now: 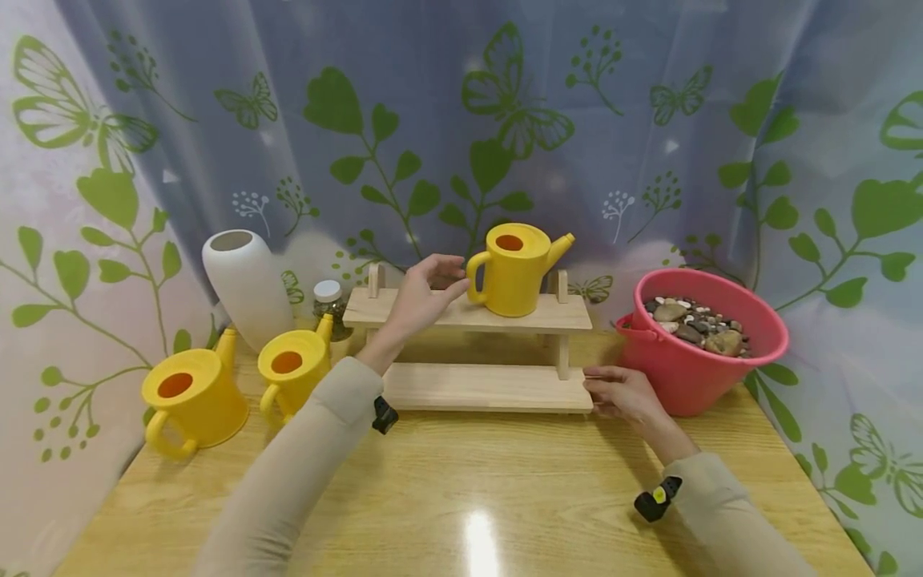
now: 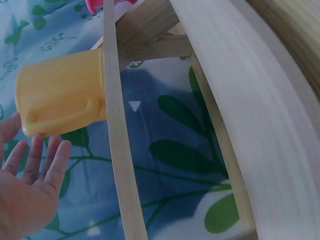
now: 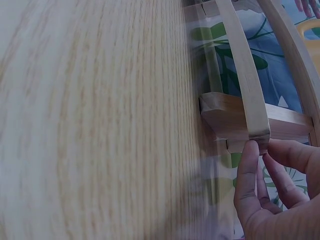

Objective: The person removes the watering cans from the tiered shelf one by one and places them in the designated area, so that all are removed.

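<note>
A yellow watering can (image 1: 516,272) stands on the upper board of a two-tier wooden shelf (image 1: 476,388), its spout to the right. My left hand (image 1: 429,295) is at the can's handle side with fingers loosely extended. In the left wrist view, the fingers of that hand (image 2: 31,185) lie just below the can's handle (image 2: 62,117); whether they touch it I cannot tell. At the right end of the lower board, my right hand (image 1: 626,394) pinches the board's corner. The right wrist view shows the thumb and fingers of that hand (image 3: 280,192) around the board's end (image 3: 257,120).
Two more yellow watering cans (image 1: 198,401) (image 1: 294,365) stand on the left of the table (image 1: 433,489). Behind them are a white vase (image 1: 248,292) and a small white-lidded jar (image 1: 328,300). A pink bucket (image 1: 678,385) holding stones stands close to my right hand. A patterned curtain (image 1: 433,96) hangs behind.
</note>
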Demonstrator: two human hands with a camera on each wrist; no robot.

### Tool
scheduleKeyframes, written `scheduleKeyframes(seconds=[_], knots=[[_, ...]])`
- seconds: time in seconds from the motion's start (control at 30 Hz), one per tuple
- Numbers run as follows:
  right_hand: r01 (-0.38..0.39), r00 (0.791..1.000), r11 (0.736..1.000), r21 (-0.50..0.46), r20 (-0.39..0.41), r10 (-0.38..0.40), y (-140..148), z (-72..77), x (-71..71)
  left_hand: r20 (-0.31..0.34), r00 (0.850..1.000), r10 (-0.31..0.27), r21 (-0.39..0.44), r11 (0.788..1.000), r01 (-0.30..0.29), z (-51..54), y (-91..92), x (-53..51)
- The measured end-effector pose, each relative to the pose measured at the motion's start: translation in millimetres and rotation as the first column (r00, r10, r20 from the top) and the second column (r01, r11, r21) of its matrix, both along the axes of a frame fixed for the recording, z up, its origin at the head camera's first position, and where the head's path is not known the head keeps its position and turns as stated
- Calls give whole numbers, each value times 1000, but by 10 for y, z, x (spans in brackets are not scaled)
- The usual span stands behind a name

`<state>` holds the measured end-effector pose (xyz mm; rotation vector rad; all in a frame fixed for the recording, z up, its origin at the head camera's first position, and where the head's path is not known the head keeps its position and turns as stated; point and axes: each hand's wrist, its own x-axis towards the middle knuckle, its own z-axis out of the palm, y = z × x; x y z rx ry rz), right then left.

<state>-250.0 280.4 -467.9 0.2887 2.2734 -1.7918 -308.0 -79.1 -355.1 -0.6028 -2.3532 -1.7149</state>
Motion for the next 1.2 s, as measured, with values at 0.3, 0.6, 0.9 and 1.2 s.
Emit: scheduleKeyframes(seconds=[0.3, 0.6, 0.9, 1.2], knots=[[-6, 1000, 1000, 15, -2, 6, 3, 3, 19, 35, 999, 14, -38, 999, -12, 12, 106, -175], [-2, 1000, 1000, 4, -1, 2, -1, 12, 22, 143, 989, -46, -36, 998, 52, 72, 125, -181], [-5, 1000, 1000, 2, -7, 5, 15, 3, 13, 138, 989, -62, -63, 995, 71, 61, -75, -12], [-8, 1000, 1000, -2, -4, 8, 14, -17, -6, 130, 991, -16, -54, 998, 23, 58, -425, 284]])
